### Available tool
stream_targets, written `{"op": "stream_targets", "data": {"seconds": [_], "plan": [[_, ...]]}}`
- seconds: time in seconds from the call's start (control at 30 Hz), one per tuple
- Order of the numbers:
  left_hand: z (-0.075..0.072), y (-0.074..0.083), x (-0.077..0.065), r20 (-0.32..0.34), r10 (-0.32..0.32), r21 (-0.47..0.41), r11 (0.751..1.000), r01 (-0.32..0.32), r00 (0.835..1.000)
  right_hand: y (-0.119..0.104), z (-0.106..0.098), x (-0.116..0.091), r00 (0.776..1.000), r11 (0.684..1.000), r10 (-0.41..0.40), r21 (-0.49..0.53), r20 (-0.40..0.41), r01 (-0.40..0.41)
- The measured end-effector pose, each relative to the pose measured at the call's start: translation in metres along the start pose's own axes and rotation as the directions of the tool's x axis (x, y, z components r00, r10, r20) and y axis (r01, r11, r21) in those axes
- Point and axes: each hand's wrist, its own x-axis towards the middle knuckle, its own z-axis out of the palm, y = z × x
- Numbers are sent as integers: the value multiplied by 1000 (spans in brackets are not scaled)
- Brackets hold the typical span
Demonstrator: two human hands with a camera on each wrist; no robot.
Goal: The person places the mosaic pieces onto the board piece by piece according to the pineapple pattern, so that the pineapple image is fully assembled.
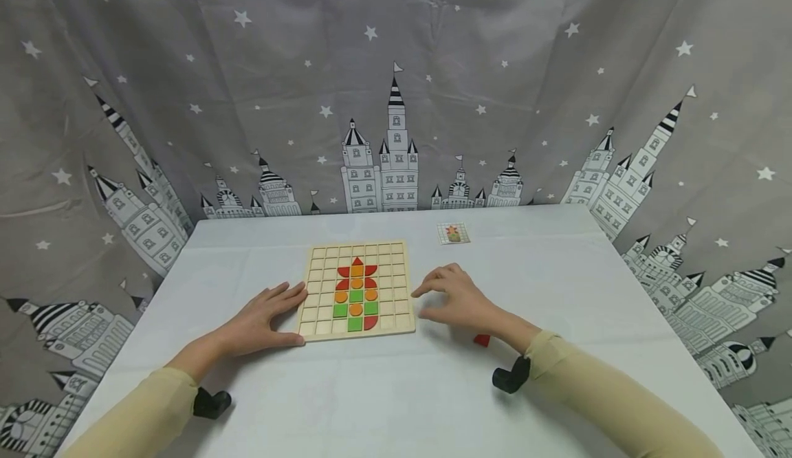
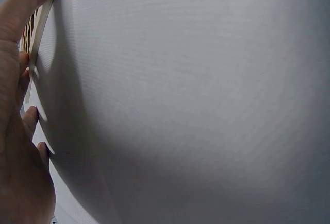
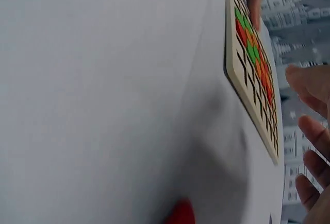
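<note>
A square wooden grid board (image 1: 396, 300) lies on the white table, with red, orange and green flat pieces set in its middle columns. The fingertips and thumb of my left hand (image 1: 262, 320) touch the board's left edge, fingers spread. Just off the board's right edge is my right hand (image 1: 456, 296), its fingers loosely bent and nothing visible between them; in the right wrist view, the hand (image 3: 314, 141) is apart from the board (image 3: 252, 100). Beneath the right wrist lies a loose red piece (image 1: 482, 340), partly hidden by the arm.
A small pattern card (image 1: 454, 233) with a coloured picture on a grid lies behind the right hand. The white tabletop (image 1: 371, 396) runs back to a grey curtain (image 1: 278, 100) printed with castles and stars. A black wrist mount sits under each sleeve.
</note>
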Motion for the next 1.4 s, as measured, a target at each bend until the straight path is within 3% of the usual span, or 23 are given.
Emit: {"op": "stream_targets", "data": {"seconds": [0.17,0.33,0.7,0.93,1.1,1.3,1.4], "plan": [[-1,0,-2,1,6,2,1000,-6,1000,21,-24,-20,997,998,64,-11,44,-64],[-2,1,-3,-7,16,5,1000,-16,1000,43,-31,-45,993,994,104,-46,52,-102],[-2,0,-2,-7,3,1,1000,-3,1000,65,-28,-92,999,982,54,-179,-7,-54],[1,-2,-2,-9,-9,5,1000,9,1000,68,-20,-98,995,985,56,-158,-82,-69],[2,-1,-1,-8,-11,3,1000,11,1000,69,-17,-95,994,990,75,-112,-81,-84],[0,0,-1,-8,-4,1,1000,4,1000,70,-14,-90,996,997,40,-67,-81,-46],[0,0,-1,-8,5,1,1000,-5,1000,68,-11,-87,994,995,51,-82,-98,-59]]}}
